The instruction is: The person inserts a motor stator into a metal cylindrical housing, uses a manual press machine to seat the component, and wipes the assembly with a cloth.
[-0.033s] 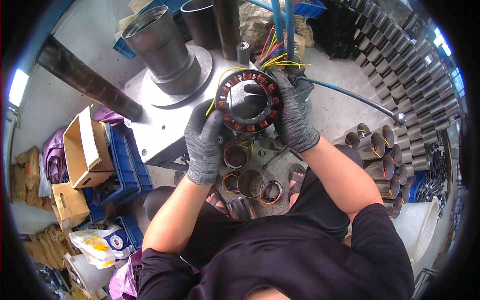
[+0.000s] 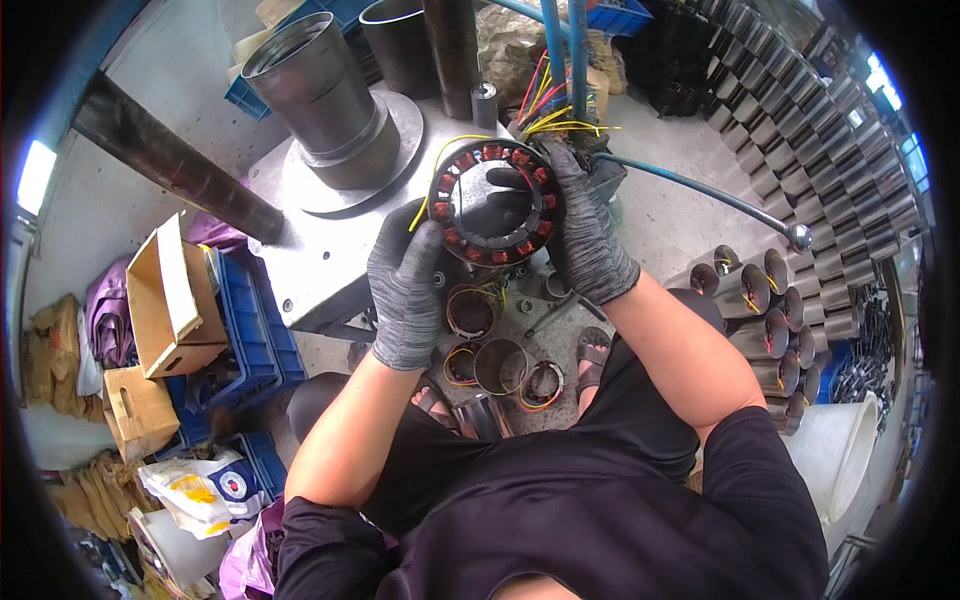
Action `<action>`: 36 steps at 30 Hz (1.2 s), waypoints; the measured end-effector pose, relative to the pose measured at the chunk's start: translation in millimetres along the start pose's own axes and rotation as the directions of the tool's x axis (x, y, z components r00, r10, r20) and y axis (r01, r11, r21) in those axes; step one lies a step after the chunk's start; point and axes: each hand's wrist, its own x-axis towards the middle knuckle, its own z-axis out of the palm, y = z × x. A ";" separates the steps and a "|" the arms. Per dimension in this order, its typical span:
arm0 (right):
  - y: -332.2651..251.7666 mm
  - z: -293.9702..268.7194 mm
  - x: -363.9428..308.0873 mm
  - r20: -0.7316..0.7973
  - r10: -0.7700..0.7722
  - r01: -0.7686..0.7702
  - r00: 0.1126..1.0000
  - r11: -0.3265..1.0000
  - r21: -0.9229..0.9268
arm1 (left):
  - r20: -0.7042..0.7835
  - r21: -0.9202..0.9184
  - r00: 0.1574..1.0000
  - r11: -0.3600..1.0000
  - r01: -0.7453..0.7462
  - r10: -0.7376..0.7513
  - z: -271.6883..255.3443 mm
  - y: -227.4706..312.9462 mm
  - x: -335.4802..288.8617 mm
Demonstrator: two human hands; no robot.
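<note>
A ring-shaped motor stator (image 2: 494,246) with copper windings is held up over the front of the metal press table. My left hand (image 2: 408,270), in a grey knit glove, grips its left edge with the thumb on the near side. Gloved the same way, my right hand (image 2: 590,225) clasps the right edge, and dark fingers show through the ring's opening. A yellow lead wire (image 2: 421,212) hangs off the stator's left side. Below, on the floor between my feet, lie another stator (image 2: 541,386) with coloured wires and an upright metal sleeve (image 2: 500,367).
A stepped metal cylinder (image 2: 345,130) stands on a round plate on the press table (image 2: 262,190). To the right, a blue lever (image 2: 700,182) with a ball end juts out. Metal tubes (image 2: 780,130) are stacked beyond. Blue crates (image 2: 245,330) and cardboard boxes (image 2: 175,300) line the left.
</note>
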 end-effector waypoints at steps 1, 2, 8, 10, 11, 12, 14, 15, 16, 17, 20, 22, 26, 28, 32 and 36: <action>-1.0 -2.2 0.1 -0.004 -0.004 0.004 1.000 1.000 -0.001 | -0.014 -0.017 1.000 0.999 0.027 -0.027 2.2 2.8 -0.7; -1.5 -5.6 1.1 0.008 0.019 -0.019 1.000 1.000 0.004 | -0.024 -0.014 0.999 0.999 0.029 -0.029 0.9 -1.5 1.5; -0.7 -12.4 1.4 0.089 0.051 -0.050 0.995 0.999 -0.010 | -0.004 -0.029 0.998 0.998 0.057 -0.057 9.5 8.0 -3.6; 0.1 -13.3 1.2 0.140 0.070 -0.072 0.988 0.997 0.010 | -0.003 0.005 0.999 0.999 0.042 -0.042 10.7 3.7 -4.1; -0.1 -10.7 -0.1 0.115 0.051 -0.046 0.992 0.998 -0.040 | -0.003 0.038 1.000 0.999 0.027 -0.027 11.0 0.8 -4.4; 0.3 -8.7 -0.4 0.092 0.031 -0.022 0.995 0.996 -0.091 | -0.022 0.027 0.999 0.999 0.038 -0.037 11.6 -1.4 -3.7; 6.7 -15.0 3.1 0.089 0.026 -0.015 0.996 0.993 -0.119 | -0.038 0.055 0.999 0.998 0.041 -0.039 7.6 -8.2 -2.0; 10.3 -19.1 4.7 0.080 0.017 -0.005 0.997 0.989 -0.148 | -0.048 0.081 0.998 0.996 0.046 -0.042 5.9 -9.7 -1.6; 11.3 -19.9 4.4 0.121 -0.014 0.039 0.993 0.978 -0.205 | -0.058 0.020 0.996 0.998 0.064 -0.063 8.7 -6.4 -2.1; 11.9 -18.8 3.5 0.129 -0.007 0.033 0.992 0.978 -0.206 | -0.068 0.020 0.996 0.998 0.062 -0.061 7.8 -7.3 -1.8; 12.4 -16.1 2.6 0.063 0.028 -0.019 0.998 0.989 -0.144 | -0.083 0.025 0.992 0.995 0.096 -0.094 5.5 -3.8 -1.2; 10.5 -12.6 0.8 0.051 0.031 -0.021 0.998 0.981 -0.192 | -0.093 0.034 0.991 0.994 0.105 -0.101 5.9 -0.4 -1.1; 17.0 -28.2 8.6 0.014 0.016 -0.012 1.000 0.971 -0.240 | -0.106 0.049 0.992 0.996 0.076 -0.070 3.6 -1.1 2.1; 12.3 -36.2 12.6 0.001 -0.062 0.055 0.998 0.873 -0.485 | -0.125 0.111 0.992 0.993 0.046 -0.032 -0.1 -0.4 4.7; 3.8 -39.1 15.1 -0.033 -0.118 0.101 0.992 0.938 -0.333 | -0.151 0.119 0.988 0.992 0.048 -0.030 -3.7 3.8 6.4; -6.4 -32.2 6.1 0.003 -0.128 0.116 0.992 0.886 -0.449 | -0.138 0.310 0.982 0.947 -0.080 0.128 -18.4 3.4 16.9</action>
